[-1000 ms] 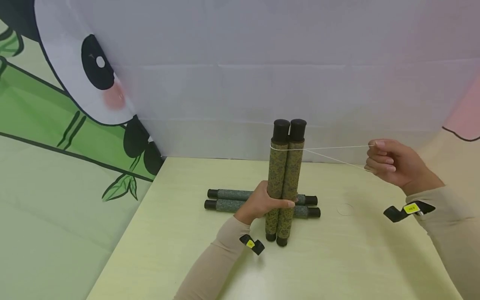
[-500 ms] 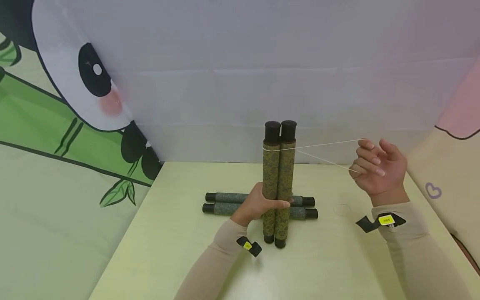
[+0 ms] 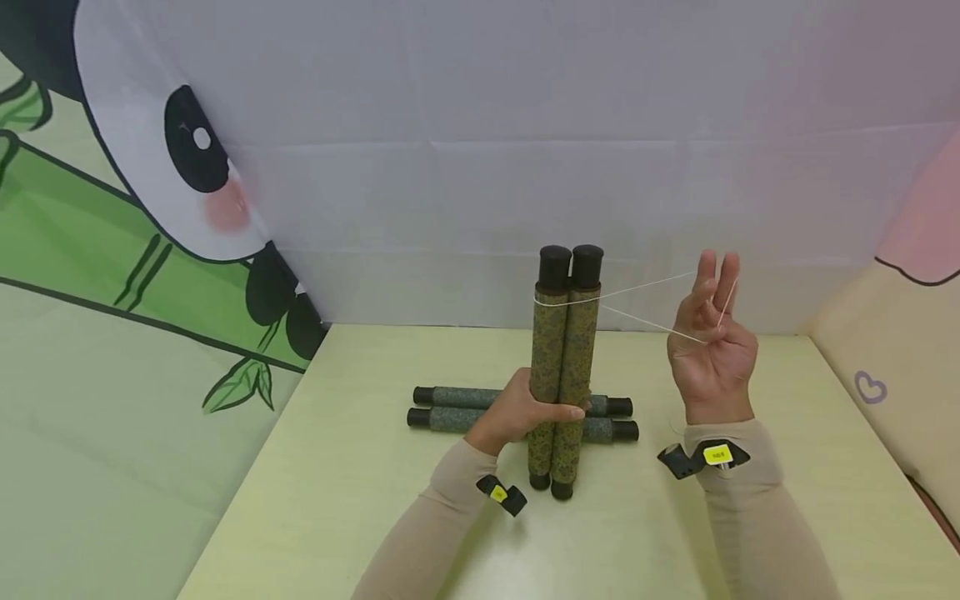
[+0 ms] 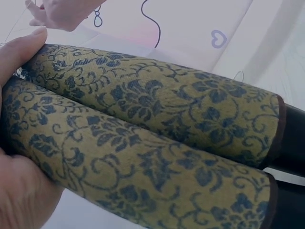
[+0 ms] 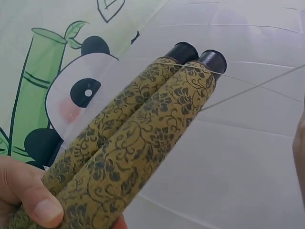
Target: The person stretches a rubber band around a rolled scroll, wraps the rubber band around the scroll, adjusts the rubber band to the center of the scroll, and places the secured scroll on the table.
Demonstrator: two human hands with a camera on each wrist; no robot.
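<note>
My left hand (image 3: 517, 408) grips two rolled scrolls (image 3: 564, 358) side by side. They have yellow-brown floral cloth and black end knobs, and stand nearly upright. A thin white rubber band (image 3: 645, 285) goes round both near the top, clearly seen in the right wrist view too. Its strands stretch right to my right hand (image 3: 712, 358), which holds the band on its fingers. Two of those fingers point up; the others and the thumb fold toward the palm, with a strand crossing there. In the left wrist view the scrolls' floral cloth (image 4: 143, 114) fills the middle.
Two grey-green scrolls (image 3: 457, 419) with black ends lie across the pale table (image 3: 315, 500) behind the held pair. Another thin band (image 4: 239, 76) lies on the table, mostly hidden by the right wrist in the head view. A printed cloth backdrop (image 3: 480, 192) rises behind.
My right hand has moved left toward the scrolls and turned palm-up to the camera, raising two fingers; a strand now crosses its fingers. The left hand keeps its grip in place.
</note>
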